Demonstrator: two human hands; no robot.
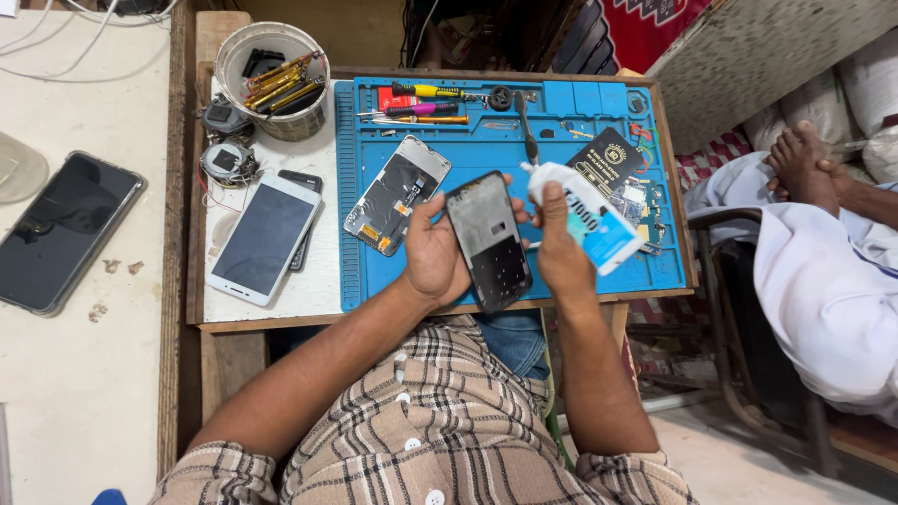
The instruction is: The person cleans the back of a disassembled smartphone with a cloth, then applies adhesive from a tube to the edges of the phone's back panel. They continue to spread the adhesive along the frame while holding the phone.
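Observation:
My left hand (432,254) grips a black phone back frame (489,241), held tilted above the front edge of the blue work mat (510,140). My right hand (561,252) holds a white and blue glue tube (585,217), its nozzle pointing up-left near the frame's top right corner. An opened phone body (398,194) with exposed internals lies on the mat just left of my left hand.
A white phone (264,238) lies face up on the table left of the mat, beside a tub of tools (274,79). Screwdrivers (426,101) and a black card (608,159) rest on the mat. A dark phone (64,231) lies far left. Another person sits at right (823,271).

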